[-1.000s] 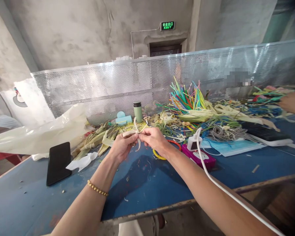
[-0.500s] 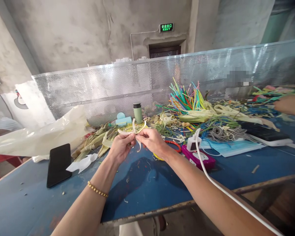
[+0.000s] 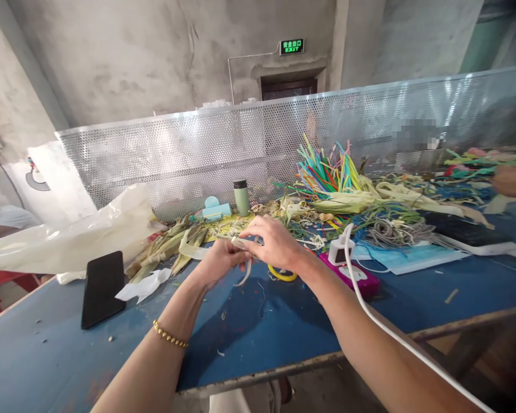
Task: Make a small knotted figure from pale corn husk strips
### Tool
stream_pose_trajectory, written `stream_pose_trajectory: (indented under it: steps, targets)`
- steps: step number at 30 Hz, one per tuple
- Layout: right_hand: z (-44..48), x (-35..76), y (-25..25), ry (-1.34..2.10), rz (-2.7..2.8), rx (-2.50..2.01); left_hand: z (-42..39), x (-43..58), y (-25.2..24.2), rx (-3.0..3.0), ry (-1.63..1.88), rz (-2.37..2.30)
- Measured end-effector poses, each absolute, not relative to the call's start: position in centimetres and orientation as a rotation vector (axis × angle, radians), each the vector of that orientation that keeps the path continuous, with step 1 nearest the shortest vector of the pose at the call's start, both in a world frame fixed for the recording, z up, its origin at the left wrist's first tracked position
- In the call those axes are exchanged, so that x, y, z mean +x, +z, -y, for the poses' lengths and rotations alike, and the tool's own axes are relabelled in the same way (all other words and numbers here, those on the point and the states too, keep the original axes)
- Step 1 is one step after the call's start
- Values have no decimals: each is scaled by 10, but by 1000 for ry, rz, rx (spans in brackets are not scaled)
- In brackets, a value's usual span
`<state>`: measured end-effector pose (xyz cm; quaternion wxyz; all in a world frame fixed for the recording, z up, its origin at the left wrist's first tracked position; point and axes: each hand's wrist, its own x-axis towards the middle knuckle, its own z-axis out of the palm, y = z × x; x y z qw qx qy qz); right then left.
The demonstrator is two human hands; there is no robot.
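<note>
Over the middle of the table, my left hand [image 3: 217, 263] is closed, pinching pale strips [image 3: 245, 275] that look like corn husk. My right hand [image 3: 277, 244] meets it from the right, its fingers bent over the same strips and partly covering them. One strip end curls down below the fingers. Behind my left hand lie dry husks [image 3: 155, 246]. A yellow ring [image 3: 282, 276], perhaps a scissors handle, lies below my right hand.
Left are a black phone [image 3: 104, 289], white scrap [image 3: 144, 285] and plastic sheet [image 3: 90, 229]. Behind stand a green bottle [image 3: 241, 199] and coloured stems [image 3: 327, 169]. A magenta box [image 3: 361, 279] and white cable [image 3: 370, 312] lie right. Another person's hand [image 3: 513, 180] is far right.
My right hand has moved over the strips, its fingers now folded across them. The spread strip ends that stood up are now mostly hidden. The other person's hand has shifted right.
</note>
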<state>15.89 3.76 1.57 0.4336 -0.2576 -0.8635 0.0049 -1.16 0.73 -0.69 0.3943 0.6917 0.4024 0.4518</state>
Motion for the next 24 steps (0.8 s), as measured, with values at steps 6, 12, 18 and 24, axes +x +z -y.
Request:
stream_pose_trajectory:
  steps: [6, 12, 18, 24]
  targets:
    - [-37, 156, 14, 443, 2148, -619, -2, -15, -5, 1662, 958, -870]
    - [-36, 158, 17, 700, 2020, -632, 3, -14, 2, 1564, 964, -831]
    - [-37, 155, 14, 657, 2111, -560, -1, -17, -4, 1655, 915, -848]
    - [-39, 152, 13, 673, 1951, -594, -2, -18, -3, 1642, 889, -855]
